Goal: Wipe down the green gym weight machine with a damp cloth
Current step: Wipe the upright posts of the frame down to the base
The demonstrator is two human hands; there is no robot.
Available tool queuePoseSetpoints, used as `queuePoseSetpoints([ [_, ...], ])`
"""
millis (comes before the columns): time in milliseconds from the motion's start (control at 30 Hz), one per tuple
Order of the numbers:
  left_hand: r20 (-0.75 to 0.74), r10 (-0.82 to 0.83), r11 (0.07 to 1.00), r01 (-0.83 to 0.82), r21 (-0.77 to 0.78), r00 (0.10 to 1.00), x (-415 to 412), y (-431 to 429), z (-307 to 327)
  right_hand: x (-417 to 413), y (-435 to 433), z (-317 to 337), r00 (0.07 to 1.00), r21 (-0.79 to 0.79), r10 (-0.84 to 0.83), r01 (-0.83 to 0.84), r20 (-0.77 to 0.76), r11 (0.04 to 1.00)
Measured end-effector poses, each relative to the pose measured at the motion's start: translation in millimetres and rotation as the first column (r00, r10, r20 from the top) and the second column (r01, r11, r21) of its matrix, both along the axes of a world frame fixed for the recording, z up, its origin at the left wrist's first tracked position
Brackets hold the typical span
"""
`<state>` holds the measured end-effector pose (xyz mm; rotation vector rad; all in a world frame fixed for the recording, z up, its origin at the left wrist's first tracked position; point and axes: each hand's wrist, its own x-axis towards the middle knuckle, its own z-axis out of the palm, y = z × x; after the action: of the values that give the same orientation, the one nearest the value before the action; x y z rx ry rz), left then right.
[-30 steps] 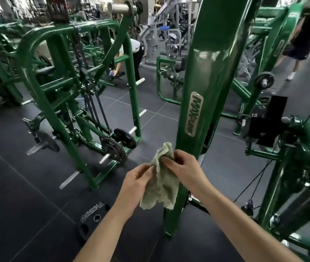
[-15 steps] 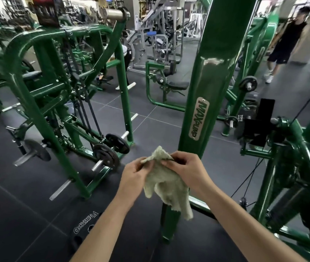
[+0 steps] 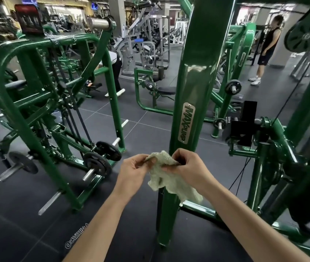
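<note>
Both hands pinch the cloth at its top edge, left hand and right hand close together; cloth hangs just before the post, apparently not touching; wiping here looks not yet begun; whole machine likely remains.

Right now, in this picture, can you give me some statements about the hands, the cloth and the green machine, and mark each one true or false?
1. Both hands hold the cloth. True: the left hand and right hand each pinch its upper edge.
2. The cloth is pressed flat on the green upright post. False: it hangs between the hands in front of the post.
3. The post bears a MAXPUMP nameplate above the hands. True.
4. The cloth is bright red. False: it is pale green.
5. Weight plates sit on the machine to the left. True.
</note>
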<state>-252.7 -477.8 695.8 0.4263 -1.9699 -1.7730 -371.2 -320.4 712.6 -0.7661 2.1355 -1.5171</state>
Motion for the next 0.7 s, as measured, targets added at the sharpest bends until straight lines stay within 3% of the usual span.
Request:
queuePoseSetpoints([
  [100, -0.066, 0.071, 0.996, -0.074, -0.040, 0.995, -2.2, 4.5, 4.3, 0.0, 1.9, 3.5, 0.997, -0.067, -0.002, 0.008, 0.078, 0.998],
  [200, -0.107, 0.102, 0.991, -0.110, -0.070, 0.989, -3.5, 4.7, 7.2, -3.8, 6.8, 9.1, 0.948, -0.213, 0.186, -0.132, 0.257, 0.968],
  [300, -0.077, 0.023, 0.991, -0.033, -0.126, 0.997, -0.1, -0.7, 8.9, -6.9, 15.9, 13.9, 0.846, -0.263, 0.412, -0.335, 0.339, 0.905],
  [367, -0.032, -0.068, 0.986, 0.063, -0.151, 0.997, 4.0, -5.0, 9.4, -7.4, 17.1, 14.7, 0.820, -0.237, 0.462, -0.400, 0.338, 0.885],
  [600, -0.012, -0.173, 0.982, 0.172, -0.078, 0.985, 21.2, -10.5, 8.5, -9.9, 5.5, 26.6, 0.920, -0.043, 0.388, -0.386, 0.048, 0.921],
  [700, -0.015, -0.158, 0.987, 0.159, 0.021, 0.987, 26.9, -16.3, 2.6, -6.6, 0.7, 34.8, 0.914, 0.090, 0.284, -0.269, -0.292, 0.959],
])
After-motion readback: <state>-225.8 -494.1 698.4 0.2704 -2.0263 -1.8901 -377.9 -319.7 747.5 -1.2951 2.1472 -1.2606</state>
